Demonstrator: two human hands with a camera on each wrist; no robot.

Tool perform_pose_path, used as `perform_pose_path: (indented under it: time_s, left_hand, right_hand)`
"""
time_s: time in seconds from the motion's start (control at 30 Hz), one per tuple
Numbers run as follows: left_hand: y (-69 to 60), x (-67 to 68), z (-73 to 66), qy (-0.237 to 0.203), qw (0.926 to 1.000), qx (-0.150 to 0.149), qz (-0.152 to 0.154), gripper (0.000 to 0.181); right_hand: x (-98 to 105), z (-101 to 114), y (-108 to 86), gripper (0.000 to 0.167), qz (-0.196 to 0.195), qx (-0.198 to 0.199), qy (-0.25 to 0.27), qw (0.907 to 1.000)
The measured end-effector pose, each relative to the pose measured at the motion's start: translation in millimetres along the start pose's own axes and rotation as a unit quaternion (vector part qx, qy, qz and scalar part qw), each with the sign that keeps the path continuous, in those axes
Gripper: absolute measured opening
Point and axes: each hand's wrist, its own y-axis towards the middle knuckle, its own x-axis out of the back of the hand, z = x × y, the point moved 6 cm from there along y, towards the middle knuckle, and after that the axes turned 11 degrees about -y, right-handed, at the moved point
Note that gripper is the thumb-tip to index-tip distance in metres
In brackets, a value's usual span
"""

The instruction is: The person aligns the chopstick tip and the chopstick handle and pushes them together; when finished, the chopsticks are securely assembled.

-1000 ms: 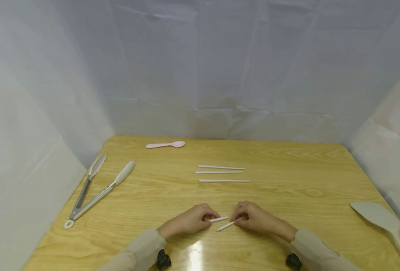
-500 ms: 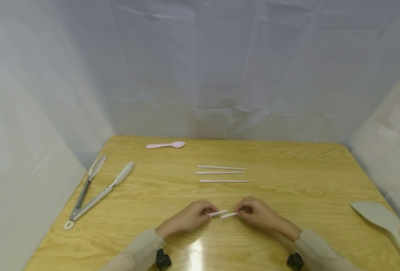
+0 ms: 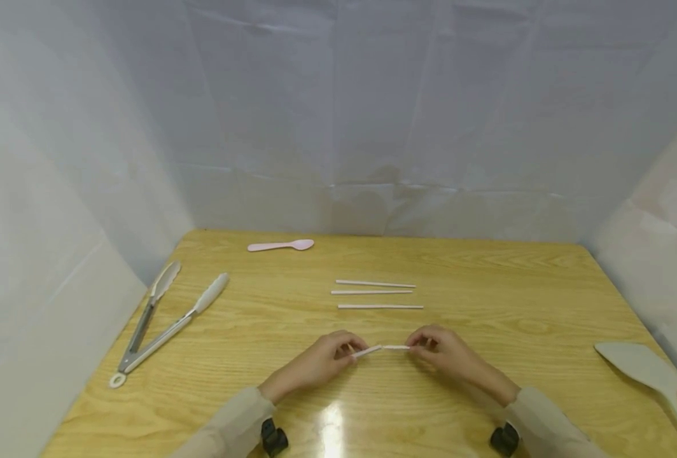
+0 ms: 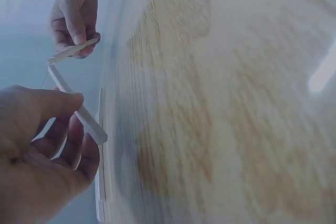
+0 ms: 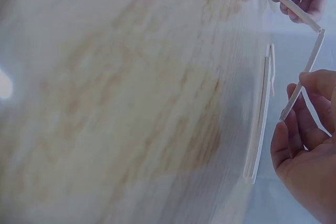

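My left hand (image 3: 328, 359) pinches one half of a pale chopstick (image 3: 367, 351) between thumb and fingers. The other chopstick half (image 3: 397, 347) is pinched in my right hand (image 3: 446, 355). Both pieces are raised off the table, with their broken ends meeting or nearly meeting at an angle. In the left wrist view the left piece (image 4: 91, 124) shows a blunt thick end beyond the fingers. Seen from the right wrist, the thinner right piece (image 5: 315, 56) runs down past my thumb to a fingertip. Whether the two ends still join by a splinter, I cannot tell.
Beyond the hands, three whole chopsticks (image 3: 380, 306) lie roughly parallel on the wooden table (image 3: 487, 286). A pink spoon (image 3: 281, 245) lies near the back edge. Spread tongs (image 3: 161, 340) are at the left, and a beige spatula (image 3: 642, 366) is at the right. Pale sheets (image 3: 373, 114) surround the table.
Both hands have moved slightly forward and apart, lifting the chopstick pieces. The pieces overlapped side by side earlier; now they stand end to end. The other utensils have stayed put.
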Motion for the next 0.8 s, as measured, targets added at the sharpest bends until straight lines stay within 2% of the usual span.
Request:
perform_pose_path:
  time_s: [0.4, 0.63, 0.8]
  left_hand:
    - [0.7, 1.4, -0.3, 0.009, 0.9998, -0.018, -0.005, 0.022]
    - [0.2, 2.4, 1.0, 0.018, 0.9998, -0.011, -0.004, 0.022]
    - [-0.1, 2.7, 1.9, 0.013, 0.9999, -0.004, -0.003, 0.023]
  right_hand:
    - [1.9, 0.6, 0.1, 0.005, 0.005, -0.013, -0.007, 0.9999]
    - [2.5, -0.7, 0.4, 0.006, -0.001, -0.003, -0.039, 0.9992]
    - [1.9, -0.7, 0.5, 0.007, 0.004, 0.001, -0.043, 0.9991]
